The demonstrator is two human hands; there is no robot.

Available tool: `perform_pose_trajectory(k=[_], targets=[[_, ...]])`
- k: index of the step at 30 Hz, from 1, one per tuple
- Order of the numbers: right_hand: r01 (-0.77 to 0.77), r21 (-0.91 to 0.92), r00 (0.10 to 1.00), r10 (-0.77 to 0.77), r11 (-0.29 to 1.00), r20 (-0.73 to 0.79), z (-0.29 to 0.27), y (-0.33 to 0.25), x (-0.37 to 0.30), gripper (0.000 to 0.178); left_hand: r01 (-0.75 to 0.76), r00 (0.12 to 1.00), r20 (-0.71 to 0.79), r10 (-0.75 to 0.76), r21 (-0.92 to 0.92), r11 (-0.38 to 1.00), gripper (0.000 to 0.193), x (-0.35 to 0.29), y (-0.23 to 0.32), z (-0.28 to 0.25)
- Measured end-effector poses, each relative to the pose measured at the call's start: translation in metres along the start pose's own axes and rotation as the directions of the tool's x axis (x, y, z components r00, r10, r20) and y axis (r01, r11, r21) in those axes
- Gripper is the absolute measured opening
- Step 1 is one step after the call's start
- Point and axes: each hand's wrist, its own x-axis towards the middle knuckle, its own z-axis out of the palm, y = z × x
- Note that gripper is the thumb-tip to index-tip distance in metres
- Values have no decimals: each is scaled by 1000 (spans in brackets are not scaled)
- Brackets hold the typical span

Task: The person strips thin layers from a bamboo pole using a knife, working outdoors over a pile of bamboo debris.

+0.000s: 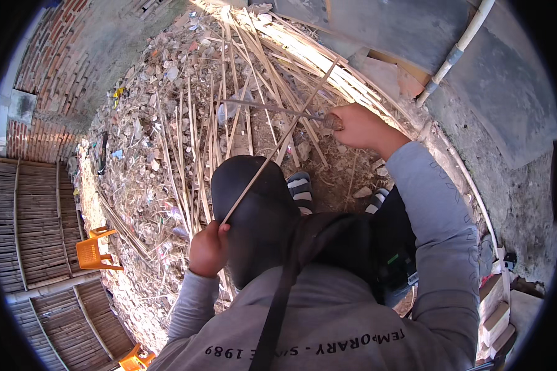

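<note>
My left hand point(208, 250), beside my dark-clad knee point(250, 195), is closed round the near end of a thin bamboo strip point(260, 172). The strip slants up and away to the right, its far end in the air above the ground. Farther out on the right, my right hand point(360, 128) grips the brownish handle of a long-bladed knife point(260, 106). Its narrow, dark blade points left and crosses the strip past the strip's middle. Whether the blade touches the strip or only overlaps it in this view I cannot tell.
Several loose bamboo strips point(195, 133) lie ahead over ground littered with rubble and scraps. My sandalled foot point(300, 193) stands beyond the knee. A grey wall point(507, 117) with a pale pipe point(455, 52) borders the right. At left are an orange chair point(93, 250) and bamboo panels point(40, 216).
</note>
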Motion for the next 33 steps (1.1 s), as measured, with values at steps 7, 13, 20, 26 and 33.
perform_pose_trajectory(k=[7,13,20,26,33], targets=[[150,35,986,-152,988,61,8,-1,8,21,-17,997,-76,20,47,999,37,0,-7,11],[127,-68,992,-127,990,14,3,-21,-3,26,2,998,-60,1,53,999,36,-1,0,3],[-29,-2,999,29,1000,-19,-5,-3,-3,21,-36,999,-31,38,57,998,34,5,-6,1],[39,-33,981,-33,999,190,5,-24,4,33,-11,998,-60,18,105,994,33,-1,-9,4],[-66,34,998,66,997,-4,-7,10,-1,42,-15,1000,-23,18,96,995,31,4,-4,-2]])
